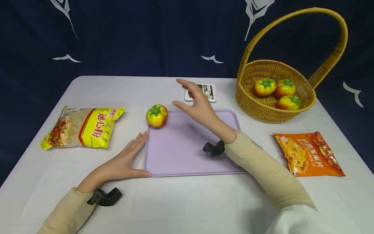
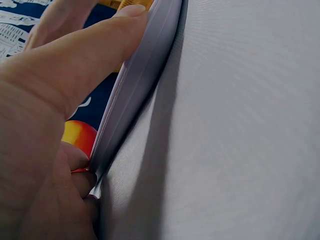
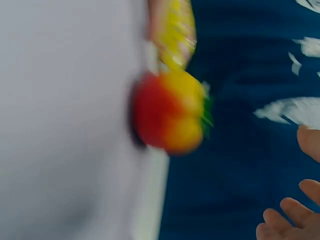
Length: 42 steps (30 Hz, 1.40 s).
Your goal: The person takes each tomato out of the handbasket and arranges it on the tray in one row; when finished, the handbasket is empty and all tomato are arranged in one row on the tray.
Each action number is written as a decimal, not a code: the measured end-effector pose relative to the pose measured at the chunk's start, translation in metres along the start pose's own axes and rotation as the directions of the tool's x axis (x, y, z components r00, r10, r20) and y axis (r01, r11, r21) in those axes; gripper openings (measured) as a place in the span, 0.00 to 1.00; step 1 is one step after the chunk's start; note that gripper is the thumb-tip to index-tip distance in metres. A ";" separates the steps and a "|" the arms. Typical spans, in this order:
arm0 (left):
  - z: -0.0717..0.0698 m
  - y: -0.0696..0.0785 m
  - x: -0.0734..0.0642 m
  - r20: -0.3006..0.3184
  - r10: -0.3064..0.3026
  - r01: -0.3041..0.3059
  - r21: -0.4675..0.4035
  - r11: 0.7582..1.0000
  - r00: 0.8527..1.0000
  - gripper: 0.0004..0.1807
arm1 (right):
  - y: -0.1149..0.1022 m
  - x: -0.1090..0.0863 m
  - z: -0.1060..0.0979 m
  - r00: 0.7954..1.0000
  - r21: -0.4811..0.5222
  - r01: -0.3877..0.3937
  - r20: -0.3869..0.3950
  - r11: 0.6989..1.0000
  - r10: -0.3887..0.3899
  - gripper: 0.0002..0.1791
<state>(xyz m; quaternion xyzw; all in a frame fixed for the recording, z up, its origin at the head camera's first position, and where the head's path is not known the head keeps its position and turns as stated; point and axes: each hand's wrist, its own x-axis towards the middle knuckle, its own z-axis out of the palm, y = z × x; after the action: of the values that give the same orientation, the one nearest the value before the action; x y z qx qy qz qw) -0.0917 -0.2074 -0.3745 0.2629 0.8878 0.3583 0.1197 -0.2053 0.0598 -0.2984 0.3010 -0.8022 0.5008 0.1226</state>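
Note:
A lilac tray (image 1: 187,152) lies flat on the table. At its back left corner sits a yellow-red toy tomato (image 1: 157,116) with a green leafy top; it appears again in the right wrist view as a blurred tomato (image 3: 170,112). My left hand (image 1: 125,161) rests along the tray's left side, fingers reaching toward the tomato and the thumb (image 2: 90,55) straight against the rim. Over the back of the tray, to the right of the tomato, my right hand (image 1: 201,109) is raised with fingers and thumb apart, holding nothing.
A tall-handled wicker basket (image 1: 260,110) with three more tomatoes stands at the back right. An orange chip bag (image 1: 309,154) lies right of the tray, a yellow pasta bag (image 1: 84,128) to its left. Behind the tray is a small white packet (image 1: 208,91).

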 end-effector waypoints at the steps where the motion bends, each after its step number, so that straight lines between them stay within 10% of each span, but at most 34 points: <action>1: 0.000 0.000 0.000 -0.001 0.001 -0.001 0.002 1.000 1.000 0.63 | -0.002 0.001 -0.012 0.999 0.022 0.008 -0.034 1.000 -0.007 0.33; 6: -0.002 0.000 -0.001 -0.004 0.005 -0.005 -0.001 1.000 1.000 0.63 | -0.008 0.004 -0.081 0.970 0.132 0.020 -0.242 0.991 0.012 0.28; 13: -0.001 0.000 -0.002 0.001 -0.028 0.028 0.003 1.000 1.000 0.65 | 0.016 -0.003 -0.170 0.850 0.270 -0.157 -0.454 0.950 0.269 0.23; 22: 0.005 -0.003 -0.006 0.005 -0.016 0.016 0.000 1.000 1.000 0.65 | 0.064 -0.003 -0.235 0.592 0.715 -0.384 -0.295 0.584 0.750 0.24; 30: 0.006 -0.003 -0.005 0.002 -0.014 0.014 -0.004 1.000 1.000 0.65 | 0.083 -0.004 -0.242 0.472 0.640 -0.622 -0.151 0.450 0.868 0.17; 42: 0.002 -0.004 -0.004 -0.003 0.004 -0.004 0.011 1.000 1.000 0.66 | 0.105 -0.006 -0.232 0.471 0.271 -0.845 -0.034 0.462 0.881 0.16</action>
<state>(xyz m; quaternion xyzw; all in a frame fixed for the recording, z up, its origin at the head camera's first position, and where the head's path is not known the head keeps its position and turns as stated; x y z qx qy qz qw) -0.0895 -0.2105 -0.3790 0.2648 0.8893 0.3543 0.1160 -0.2883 0.2989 -0.2690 -0.1800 -0.7703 0.6009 -0.1144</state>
